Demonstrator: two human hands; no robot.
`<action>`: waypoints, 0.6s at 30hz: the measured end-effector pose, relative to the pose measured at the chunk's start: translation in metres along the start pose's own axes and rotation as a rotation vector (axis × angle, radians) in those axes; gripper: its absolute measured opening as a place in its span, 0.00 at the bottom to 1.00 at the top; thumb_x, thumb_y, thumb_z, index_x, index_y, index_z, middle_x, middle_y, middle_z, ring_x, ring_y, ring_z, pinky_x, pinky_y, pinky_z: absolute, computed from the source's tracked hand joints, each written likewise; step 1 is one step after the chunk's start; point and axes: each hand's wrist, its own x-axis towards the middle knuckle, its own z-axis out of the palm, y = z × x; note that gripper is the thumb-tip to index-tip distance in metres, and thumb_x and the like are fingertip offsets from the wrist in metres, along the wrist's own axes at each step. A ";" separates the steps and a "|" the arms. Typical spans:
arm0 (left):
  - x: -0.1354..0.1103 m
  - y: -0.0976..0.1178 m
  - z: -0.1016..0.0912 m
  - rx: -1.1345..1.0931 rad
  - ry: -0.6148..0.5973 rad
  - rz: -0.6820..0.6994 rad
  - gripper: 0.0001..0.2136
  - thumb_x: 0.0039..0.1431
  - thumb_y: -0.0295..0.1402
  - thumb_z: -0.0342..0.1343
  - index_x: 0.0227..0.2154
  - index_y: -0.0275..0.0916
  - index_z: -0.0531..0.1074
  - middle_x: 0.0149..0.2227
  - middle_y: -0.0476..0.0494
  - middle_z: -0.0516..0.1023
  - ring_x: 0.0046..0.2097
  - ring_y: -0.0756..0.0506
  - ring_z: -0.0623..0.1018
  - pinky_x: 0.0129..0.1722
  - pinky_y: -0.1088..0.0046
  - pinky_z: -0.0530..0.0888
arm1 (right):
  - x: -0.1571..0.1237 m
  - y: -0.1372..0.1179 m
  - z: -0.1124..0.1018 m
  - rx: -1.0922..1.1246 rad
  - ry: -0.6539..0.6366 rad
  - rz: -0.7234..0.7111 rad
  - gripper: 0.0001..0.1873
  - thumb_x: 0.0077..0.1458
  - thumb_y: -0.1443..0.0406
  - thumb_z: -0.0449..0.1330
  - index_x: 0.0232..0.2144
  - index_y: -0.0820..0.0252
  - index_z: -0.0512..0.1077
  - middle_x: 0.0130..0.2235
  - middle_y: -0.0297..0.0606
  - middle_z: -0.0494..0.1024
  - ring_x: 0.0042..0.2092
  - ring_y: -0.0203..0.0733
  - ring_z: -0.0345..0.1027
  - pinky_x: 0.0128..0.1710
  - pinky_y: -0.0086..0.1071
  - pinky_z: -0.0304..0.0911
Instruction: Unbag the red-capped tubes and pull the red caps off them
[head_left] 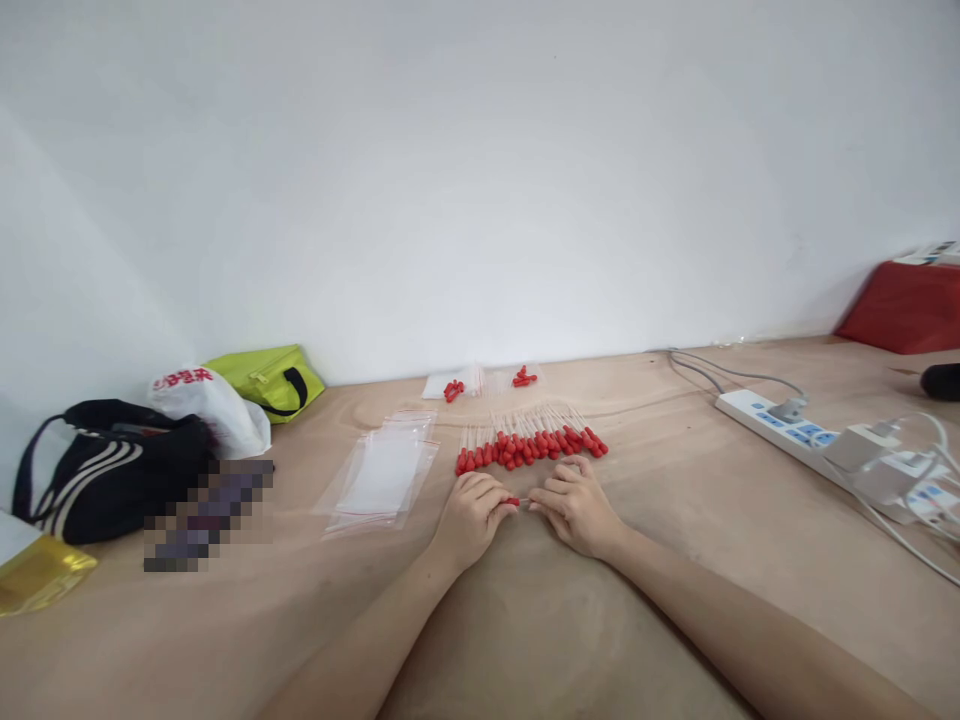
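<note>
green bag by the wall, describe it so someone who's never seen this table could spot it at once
Start at the white wall behind the tan table and follow its base to the left end. There a cluster of bags sits: a black striped bag, a white plastic bag, and behind them the green bag. It alone is lime green, with a black strap, touching the wall.
</note>
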 end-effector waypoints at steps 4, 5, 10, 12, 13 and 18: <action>-0.004 0.000 -0.001 0.012 -0.011 0.012 0.10 0.57 0.34 0.48 0.24 0.38 0.70 0.27 0.47 0.74 0.33 0.47 0.71 0.39 0.66 0.66 | -0.002 0.001 -0.002 0.020 -0.013 -0.023 0.14 0.58 0.63 0.46 0.31 0.56 0.72 0.21 0.34 0.70 0.30 0.37 0.55 0.42 0.38 0.47; -0.005 -0.001 -0.001 0.012 -0.015 0.014 0.10 0.58 0.34 0.48 0.24 0.38 0.70 0.27 0.47 0.74 0.33 0.48 0.71 0.39 0.66 0.66 | -0.002 0.001 -0.002 0.027 -0.015 -0.029 0.14 0.58 0.63 0.47 0.31 0.56 0.72 0.21 0.33 0.69 0.30 0.37 0.55 0.42 0.38 0.47; -0.007 -0.002 -0.001 -0.016 -0.033 0.016 0.10 0.58 0.33 0.48 0.23 0.38 0.69 0.26 0.47 0.74 0.32 0.48 0.71 0.38 0.67 0.65 | -0.003 0.001 -0.002 0.063 -0.017 -0.042 0.13 0.58 0.64 0.47 0.29 0.57 0.71 0.21 0.33 0.69 0.30 0.37 0.55 0.41 0.37 0.47; -0.006 -0.002 -0.001 -0.028 -0.039 0.013 0.10 0.58 0.33 0.47 0.23 0.38 0.68 0.26 0.47 0.73 0.32 0.48 0.71 0.38 0.68 0.65 | -0.002 0.001 -0.001 0.071 -0.006 -0.049 0.13 0.57 0.64 0.48 0.28 0.58 0.71 0.20 0.33 0.68 0.30 0.36 0.55 0.40 0.36 0.47; -0.006 -0.002 -0.001 -0.033 -0.037 0.013 0.11 0.58 0.33 0.47 0.23 0.38 0.68 0.25 0.47 0.73 0.31 0.48 0.71 0.37 0.68 0.65 | -0.002 0.001 -0.001 0.073 0.005 -0.053 0.13 0.57 0.64 0.48 0.27 0.58 0.70 0.20 0.33 0.68 0.29 0.36 0.54 0.39 0.36 0.47; -0.010 -0.008 -0.004 -0.046 -0.009 0.003 0.12 0.59 0.32 0.44 0.22 0.37 0.67 0.24 0.47 0.72 0.31 0.48 0.70 0.35 0.70 0.66 | -0.005 0.005 -0.001 0.084 0.055 -0.053 0.13 0.57 0.65 0.48 0.25 0.59 0.70 0.19 0.33 0.66 0.28 0.36 0.54 0.38 0.35 0.48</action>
